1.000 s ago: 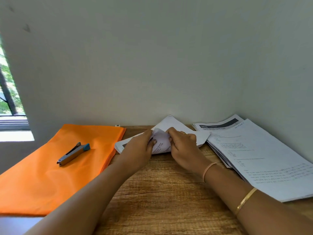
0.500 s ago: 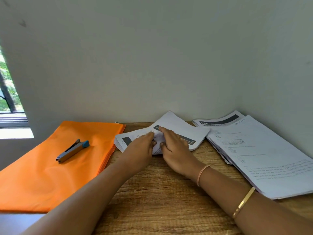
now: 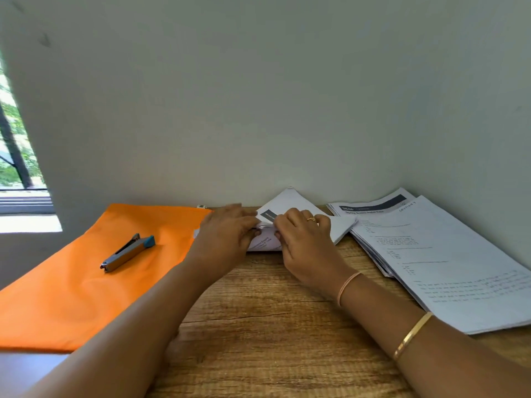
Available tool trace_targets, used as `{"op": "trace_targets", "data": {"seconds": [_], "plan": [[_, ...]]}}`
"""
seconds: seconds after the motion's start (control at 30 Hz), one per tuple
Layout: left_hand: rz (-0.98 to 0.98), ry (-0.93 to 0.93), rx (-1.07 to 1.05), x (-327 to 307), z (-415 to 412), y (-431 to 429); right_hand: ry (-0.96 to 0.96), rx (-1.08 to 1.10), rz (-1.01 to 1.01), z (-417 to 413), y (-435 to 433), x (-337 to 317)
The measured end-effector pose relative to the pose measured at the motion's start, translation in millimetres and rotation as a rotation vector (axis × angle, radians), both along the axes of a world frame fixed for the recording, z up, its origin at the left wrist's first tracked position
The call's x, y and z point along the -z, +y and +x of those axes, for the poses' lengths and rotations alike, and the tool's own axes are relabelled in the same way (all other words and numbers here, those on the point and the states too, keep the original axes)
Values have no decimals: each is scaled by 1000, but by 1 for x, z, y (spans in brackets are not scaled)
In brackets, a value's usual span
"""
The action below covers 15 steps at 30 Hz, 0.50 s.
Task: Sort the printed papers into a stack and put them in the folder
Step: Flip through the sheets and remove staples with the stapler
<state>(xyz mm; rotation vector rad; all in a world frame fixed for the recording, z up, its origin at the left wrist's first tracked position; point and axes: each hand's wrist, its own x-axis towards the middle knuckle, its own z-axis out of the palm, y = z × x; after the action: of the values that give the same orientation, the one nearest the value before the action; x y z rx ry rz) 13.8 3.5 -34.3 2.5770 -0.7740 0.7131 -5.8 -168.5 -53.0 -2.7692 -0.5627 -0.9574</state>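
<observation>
A small bundle of printed papers (image 3: 290, 201) lies against the wall at the middle of the wooden desk (image 3: 267, 326). My left hand (image 3: 227, 237) and my right hand (image 3: 304, 242) meet over its near edge, and both pinch a lifted, curled sheet (image 3: 263, 244). The left hand looks slightly blurred. An orange folder (image 3: 74, 288) lies flat on the left. A larger stack of printed pages (image 3: 436, 259) spreads out on the right.
A grey stapler with a blue end (image 3: 128, 252) rests on top of the folder. The wall runs close behind the papers and along the right side. A window (image 3: 17, 173) opens at the far left.
The folded-up sheet has been pressed lower over the bundle. My left hand has slid up and left onto the papers; my right hand has stayed at the sheet's edge.
</observation>
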Motion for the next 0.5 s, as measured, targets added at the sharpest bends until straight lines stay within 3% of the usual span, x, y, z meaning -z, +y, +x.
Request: {"op": "trace_targets", "data": {"seconds": [0.17,0.2,0.23,0.3,0.4,0.5], "plan": [[0,-237,-115,-13,-16,7,-192,46,-63,0,6,2],[-10,-216,-161,-16,-19,7,-212,44,-66,1,6,2],[-33,-109,-210,-20,-22,6,-230,42,-66,1,6,2],[-211,306,-252,-25,-26,5,-256,50,-75,1,6,1],[-826,945,-134,-33,-36,2,-269,53,-97,1,7,0],[-1174,1124,-30,-34,-36,7,-283,28,-129,-1,8,-2]]}}
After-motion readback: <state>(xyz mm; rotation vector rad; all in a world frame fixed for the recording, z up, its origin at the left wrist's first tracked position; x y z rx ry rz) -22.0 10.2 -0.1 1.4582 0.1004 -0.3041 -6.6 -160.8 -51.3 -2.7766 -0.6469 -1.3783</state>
